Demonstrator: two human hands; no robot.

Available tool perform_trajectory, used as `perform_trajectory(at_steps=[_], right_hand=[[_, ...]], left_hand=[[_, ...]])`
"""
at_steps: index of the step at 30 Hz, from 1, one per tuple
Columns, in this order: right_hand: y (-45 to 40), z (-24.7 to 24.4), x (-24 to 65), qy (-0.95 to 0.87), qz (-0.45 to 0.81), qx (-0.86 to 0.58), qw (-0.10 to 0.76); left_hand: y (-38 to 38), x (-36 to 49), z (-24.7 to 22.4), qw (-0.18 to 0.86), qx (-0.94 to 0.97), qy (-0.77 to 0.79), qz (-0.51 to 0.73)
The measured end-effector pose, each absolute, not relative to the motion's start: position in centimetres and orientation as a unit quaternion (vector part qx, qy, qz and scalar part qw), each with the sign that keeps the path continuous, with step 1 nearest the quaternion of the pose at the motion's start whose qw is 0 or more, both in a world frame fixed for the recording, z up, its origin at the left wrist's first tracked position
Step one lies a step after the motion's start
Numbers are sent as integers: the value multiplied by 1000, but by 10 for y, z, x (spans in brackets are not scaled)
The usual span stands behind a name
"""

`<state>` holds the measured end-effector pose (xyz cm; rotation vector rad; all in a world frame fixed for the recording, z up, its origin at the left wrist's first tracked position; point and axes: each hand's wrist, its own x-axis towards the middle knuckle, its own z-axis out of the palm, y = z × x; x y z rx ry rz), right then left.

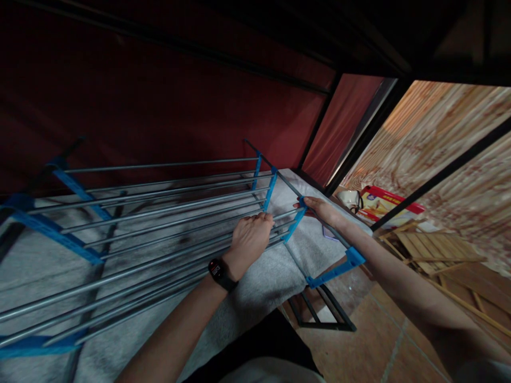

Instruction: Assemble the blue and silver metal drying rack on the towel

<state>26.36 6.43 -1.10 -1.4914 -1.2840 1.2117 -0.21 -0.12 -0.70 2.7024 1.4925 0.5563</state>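
A rack of grey metal tubes and blue plastic brackets lies on its side across a grey cloth-covered surface (pixel 255 298). My left hand (pixel 252 234), with a black watch (pixel 217 268) on its wrist, is closed around a metal tube (pixel 167 263) near its right end. At the rack's right side, my right hand (pixel 317 208) grips the joint where a blue bracket (pixel 295 223) meets a dark side pole (pixel 288 183). Further down that pole, another blue bracket (pixel 335 271) holds no tubes. More blue brackets (pixel 56 234) carry the tubes' left ends.
A dark red panel (pixel 179 117) stands behind the rack. Dark metal posts (pixel 367 135) rise at the right. Beyond them are a red and yellow box (pixel 383 205), a white container (pixel 349 199) and a wooden folding chair (pixel 439 252) on the tiled floor (pixel 371 330).
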Motion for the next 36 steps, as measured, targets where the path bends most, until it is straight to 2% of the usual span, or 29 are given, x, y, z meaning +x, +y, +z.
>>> perform_trajectory(at_steps=[14, 20, 23, 26, 31, 36], right_hand=[[61, -8, 255, -490, 474, -609, 405], [53, -16, 262, -424, 545, -554, 466], [38, -43, 281, -421, 560, -535, 472], [15, -91, 297, -421, 552, -559, 454], [-16, -167, 292, -349, 602, -577, 428], [-24, -188, 280, -350, 615, -563, 427]], left_hand=[[0, -1, -10, -30, 862, 474, 177], [-3, -1, -5, -40, 862, 478, 163], [-8, -2, -2, -82, 861, 473, 165], [-15, -7, -1, -123, 855, 475, 171], [-21, -24, -8, -134, 841, 499, 161], [-21, -35, -11, -100, 841, 514, 134]])
